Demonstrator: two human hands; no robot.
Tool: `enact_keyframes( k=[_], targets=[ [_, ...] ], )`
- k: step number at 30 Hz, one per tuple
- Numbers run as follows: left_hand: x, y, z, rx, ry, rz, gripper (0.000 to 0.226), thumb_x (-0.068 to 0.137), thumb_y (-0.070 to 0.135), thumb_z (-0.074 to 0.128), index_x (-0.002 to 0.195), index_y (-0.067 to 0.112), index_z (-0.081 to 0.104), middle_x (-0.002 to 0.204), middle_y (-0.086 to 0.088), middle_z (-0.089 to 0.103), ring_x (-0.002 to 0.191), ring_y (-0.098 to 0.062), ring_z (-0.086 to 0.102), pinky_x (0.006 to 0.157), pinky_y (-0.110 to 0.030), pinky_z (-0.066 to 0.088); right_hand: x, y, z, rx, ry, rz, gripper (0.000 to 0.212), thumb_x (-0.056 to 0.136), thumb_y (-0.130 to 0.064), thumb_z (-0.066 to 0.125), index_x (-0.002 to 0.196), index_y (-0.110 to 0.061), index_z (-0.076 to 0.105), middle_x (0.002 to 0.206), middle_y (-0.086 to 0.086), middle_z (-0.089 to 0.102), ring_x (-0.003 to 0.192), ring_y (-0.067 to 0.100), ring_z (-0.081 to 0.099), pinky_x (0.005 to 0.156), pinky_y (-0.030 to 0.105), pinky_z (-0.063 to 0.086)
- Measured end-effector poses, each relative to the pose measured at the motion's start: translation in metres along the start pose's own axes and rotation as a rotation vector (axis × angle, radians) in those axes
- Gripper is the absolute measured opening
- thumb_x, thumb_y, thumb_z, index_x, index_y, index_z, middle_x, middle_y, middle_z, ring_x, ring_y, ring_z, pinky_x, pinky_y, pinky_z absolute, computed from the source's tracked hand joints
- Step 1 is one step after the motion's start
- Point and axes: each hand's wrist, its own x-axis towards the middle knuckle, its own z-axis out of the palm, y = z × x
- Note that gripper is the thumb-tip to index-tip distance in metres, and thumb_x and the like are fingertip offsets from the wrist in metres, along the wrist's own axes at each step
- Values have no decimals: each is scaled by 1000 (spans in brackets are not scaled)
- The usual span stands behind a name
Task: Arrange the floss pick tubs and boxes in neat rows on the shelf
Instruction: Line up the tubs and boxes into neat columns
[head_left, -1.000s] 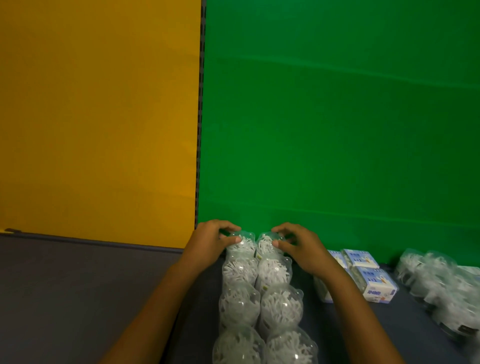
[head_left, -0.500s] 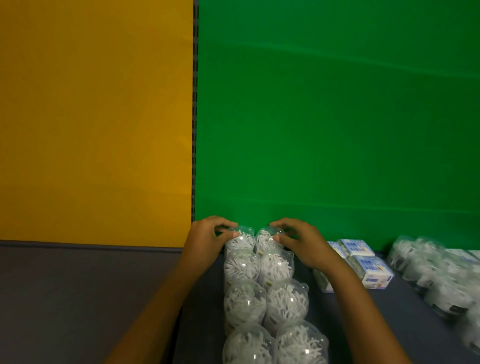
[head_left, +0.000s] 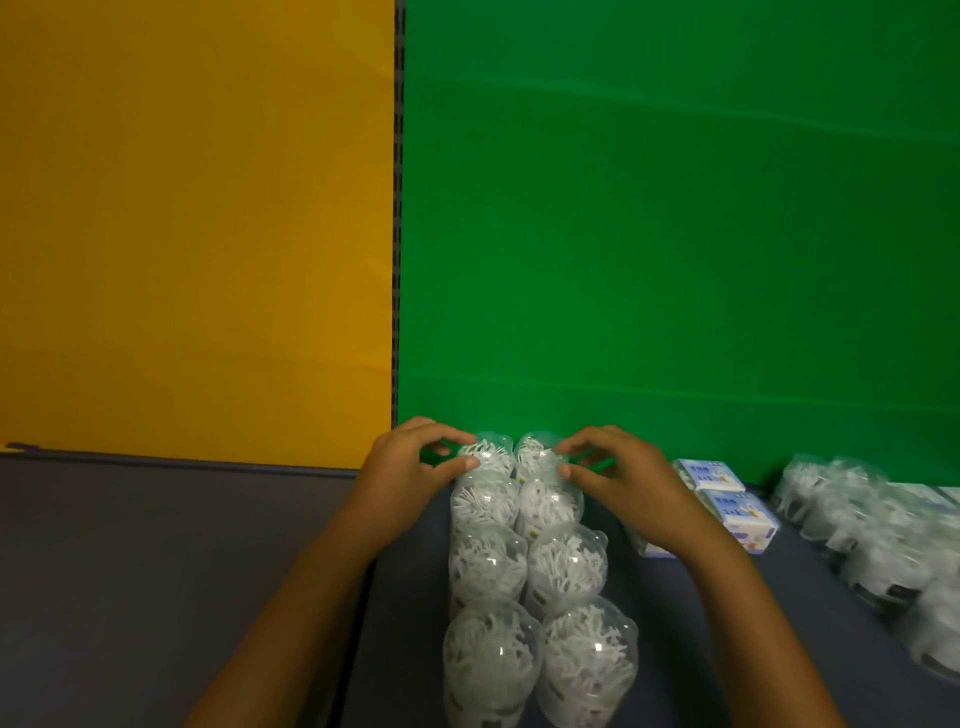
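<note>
I log two hands at the far end of a double row of tubs on the dark shelf (head_left: 156, 571).

- Left hand (head_left: 410, 467): fingers curled, thumb and fingertips pinching the back left tub (head_left: 488, 452) at its top.
- Right hand (head_left: 628, 475): fingers curled, thumb and fingertips gripping the back right tub (head_left: 537, 449), which touches its neighbour.
- Clear tubs of white floss picks (head_left: 524, 587): eight in two columns of four, running from 6 o'clock up to 12 o'clock, sides touching.
- Blue-and-white boxes (head_left: 727, 499): at 3 o'clock of the right hand, partly hidden by its wrist.
- More tubs (head_left: 872, 540): loose cluster at 3 to 4 o'clock, blurred.
- Backing: yellow panel (head_left: 197, 234) at 10 o'clock, green panel (head_left: 675, 234) at 1 o'clock.
</note>
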Motion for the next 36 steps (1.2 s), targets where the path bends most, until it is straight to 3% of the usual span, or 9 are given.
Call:
enact_keyframes(
  k=[3, 6, 11, 16, 19, 22, 25, 32, 36],
  targets=[
    [-12, 9, 1, 56, -153, -20, 37, 73, 34, 78, 109, 27, 70, 103, 9, 62, 95, -2, 59, 82, -22, 52, -10, 0, -2, -4, -135, 0, 27, 83, -35, 75, 109, -36, 65, 107, -13, 59, 96, -1, 58, 85, 19, 49],
    [-18, 14, 8, 129, -116, -32, 39, 72, 29, 80, 110, 25, 71, 102, 7, 62, 91, -3, 58, 83, -24, 54, -14, 1, -1, -32, -149, -11, 34, 82, -30, 77, 112, -37, 62, 110, -11, 58, 97, 4, 58, 86, 20, 50],
    [-22, 21, 16, 182, -25, -59, 37, 74, 23, 80, 110, 20, 71, 105, 0, 63, 91, -11, 59, 74, -4, 41, -13, -2, -2, -100, -129, -38, 36, 83, -29, 77, 115, -33, 61, 109, -8, 56, 92, 8, 55, 73, 12, 39],
    [-34, 31, 15, 191, 47, -66, 38, 77, 28, 77, 114, 23, 68, 110, 1, 60, 100, -12, 58, 87, -26, 50, -28, -3, -9, -47, -62, -79, 34, 86, -30, 73, 117, -31, 60, 112, -7, 54, 103, 11, 57, 91, 27, 49],
    [-49, 45, 5, 159, 112, -40, 32, 79, 31, 74, 110, 25, 69, 105, 5, 60, 96, -6, 58, 82, -17, 47, -43, -10, -20, 24, -50, -121, 28, 85, -32, 73, 112, -33, 63, 109, -11, 56, 101, 3, 57, 88, 18, 46],
    [-66, 58, -4, 145, -16, -67, 33, 74, 42, 73, 105, 31, 71, 102, 11, 62, 95, 0, 57, 80, -17, 46, -59, -16, -24, 20, -159, -140, 26, 84, -39, 73, 109, -36, 65, 108, -14, 59, 98, 0, 56, 83, 18, 46],
    [-79, 62, -2, 207, -110, -78, 34, 72, 35, 79, 105, 31, 73, 101, 11, 62, 92, -3, 59, 77, -18, 47, -71, -19, -20, -35, -196, -135, 28, 83, -36, 75, 109, -36, 64, 109, -13, 58, 97, 3, 56, 80, 19, 45],
    [-86, 65, 8, 240, -31, -88, 30, 72, 22, 82, 101, 26, 73, 103, 4, 62, 88, -11, 59, 81, -31, 53, -80, -28, -15, -118, -132, -106, 30, 85, -28, 74, 112, -32, 63, 110, -9, 57, 98, 8, 55, 84, 25, 47],
    [-91, 65, 5, 225, 8, -55, 31, 74, 23, 80, 104, 25, 71, 105, 1, 61, 90, -10, 58, 78, -18, 47, -88, -35, -18, -127, -97, -106, 30, 87, -34, 70, 116, -32, 62, 113, -9, 56, 104, 8, 55, 88, 28, 46]
  ],
)
